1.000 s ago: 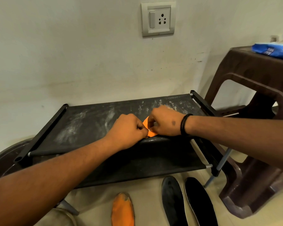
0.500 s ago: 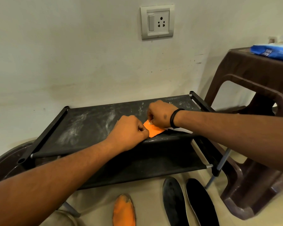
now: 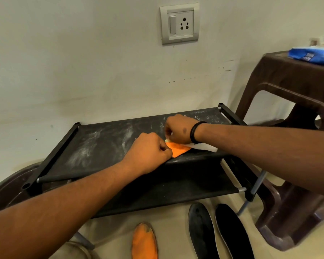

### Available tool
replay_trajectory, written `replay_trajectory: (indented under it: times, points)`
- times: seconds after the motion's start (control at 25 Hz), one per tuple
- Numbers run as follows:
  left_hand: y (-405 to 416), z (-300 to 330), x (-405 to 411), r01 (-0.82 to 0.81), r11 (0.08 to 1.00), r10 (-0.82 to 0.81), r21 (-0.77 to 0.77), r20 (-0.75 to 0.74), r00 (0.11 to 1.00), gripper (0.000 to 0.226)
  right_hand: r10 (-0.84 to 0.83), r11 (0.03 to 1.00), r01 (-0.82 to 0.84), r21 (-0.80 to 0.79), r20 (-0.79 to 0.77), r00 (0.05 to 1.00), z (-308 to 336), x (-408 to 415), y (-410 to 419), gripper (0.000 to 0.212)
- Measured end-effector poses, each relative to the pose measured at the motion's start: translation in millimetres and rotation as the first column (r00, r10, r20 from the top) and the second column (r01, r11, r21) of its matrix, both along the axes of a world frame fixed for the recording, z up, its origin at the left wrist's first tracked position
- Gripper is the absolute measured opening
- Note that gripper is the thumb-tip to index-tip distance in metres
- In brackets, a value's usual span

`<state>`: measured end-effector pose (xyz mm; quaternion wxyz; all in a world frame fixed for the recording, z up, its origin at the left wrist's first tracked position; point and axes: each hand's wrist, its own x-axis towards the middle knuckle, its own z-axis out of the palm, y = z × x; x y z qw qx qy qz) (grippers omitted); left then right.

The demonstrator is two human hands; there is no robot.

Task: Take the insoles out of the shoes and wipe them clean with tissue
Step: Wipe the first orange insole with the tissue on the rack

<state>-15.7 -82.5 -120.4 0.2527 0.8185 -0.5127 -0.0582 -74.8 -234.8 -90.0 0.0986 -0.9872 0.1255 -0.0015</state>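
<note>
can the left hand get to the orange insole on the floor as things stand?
Probably not right away: the left hand is pinching the orange insole on the rack. Once freed, the floor insole lies uncovered in front of the rack, nothing blocking it.

- Orange insole (image 3: 177, 150): lies flat on top shelf of black rack (image 3: 94, 144), near front edge; only a middle wedge shows, rest hidden by hands. L hand (image 3: 150, 152) grips one end, fingers curled.
- Tissue (image 3: 204, 147): white, crumpled; R hand (image 3: 180, 130) holds it against insole, a strip sticks out under R wrist.
- 2nd orange insole (image 3: 144, 242): on floor in front of rack, dirty at tip.
- 2 black insoles (image 3: 201, 232) (image 3: 232, 232): on floor, side by side, right of orange one.
</note>
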Motion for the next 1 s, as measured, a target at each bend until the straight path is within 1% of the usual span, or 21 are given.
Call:
replay_trajectory:
  times: [0.08,0.2,0.24,0.36,0.4,0.48,0.56,0.64,0.76,0.8,0.84,0.88,0.92,0.96,1.0]
  points:
    - [0.8,-2.1,0.4,-0.002,1.000,0.002,0.002,0.002,1.000,0.025,-0.049,0.995,0.051,-0.085,0.031,0.998,-3.3,0.4,0.2,0.011]
    - [1.8,-0.7,-1.2,-0.006,1.000,0.006,0.014,0.013,1.000,0.026,0.054,0.999,-0.054,0.005,-0.023,0.998,-3.5,-7.3,5.5,0.012]
    - [1.4,0.0,-1.3,-0.013,1.000,0.013,0.010,0.018,1.000,0.027,0.065,0.998,-0.065,0.017,-0.035,0.997,-1.2,-12.0,3.6,0.011]
    - [0.6,0.7,-4.2,-0.031,0.999,0.031,0.014,0.024,0.999,0.024,0.001,0.997,-0.003,-0.072,-0.026,1.000,2.9,-22.0,-6.6,0.009]
    - [0.8,1.3,-5.6,-0.033,0.999,0.032,0.020,0.025,0.999,0.024,0.024,0.998,-0.027,-0.061,-0.042,0.999,1.9,-24.2,-7.6,0.010]
    - [1.9,2.7,-6.8,-0.036,0.999,0.035,0.024,0.030,0.999,0.022,0.091,0.996,-0.090,0.012,-0.085,0.992,4.0,-29.9,-5.0,0.012]
    - [1.5,3.4,-7.0,-0.041,0.999,0.041,0.019,0.026,0.999,0.021,0.057,0.998,-0.057,0.005,-0.081,0.995,6.5,-34.9,-9.9,0.007]
    - [0.8,3.7,-8.2,-0.045,0.999,0.045,0.022,0.027,0.999,0.019,0.004,0.998,-0.008,-0.056,-0.064,0.998,7.1,-40.2,-14.9,0.014]
    - [1.7,5.9,-10.5,-0.043,0.999,0.041,0.029,0.057,0.998,0.019,0.093,0.995,-0.088,0.055,-0.087,0.992,6.8,-48.6,-12.9,0.009]
    - [1.8,6.6,-10.7,-0.044,0.999,0.042,0.028,0.058,0.997,0.019,0.081,0.995,-0.076,0.060,-0.084,0.993,8.5,-51.4,-15.0,0.008]
    - [1.6,6.8,-11.0,-0.045,0.999,0.043,0.027,0.050,0.998,0.019,0.047,0.999,-0.045,0.023,-0.083,0.995,9.9,-54.7,-19.5,0.008]
    - [1.5,6.7,-11.7,-0.045,0.999,0.044,0.028,0.043,0.998,0.018,0.016,0.999,-0.019,-0.029,-0.080,0.997,10.3,-58.3,-23.5,0.009]
    - [1.5,7.0,-12.4,-0.046,0.999,0.045,0.029,0.041,0.998,0.018,0.010,0.998,-0.015,-0.058,-0.077,0.997,9.1,-60.6,-26.2,0.014]
    - [1.7,7.2,-12.3,-0.048,0.998,0.046,0.029,0.043,0.998,0.018,0.036,0.998,-0.040,-0.040,-0.084,0.996,8.2,-61.9,-25.5,0.022]
    - [2.4,7.5,-12.5,-0.050,0.998,0.048,0.029,0.045,0.998,0.019,0.070,0.998,-0.068,0.019,-0.098,0.993,7.4,-63.1,-23.2,0.024]
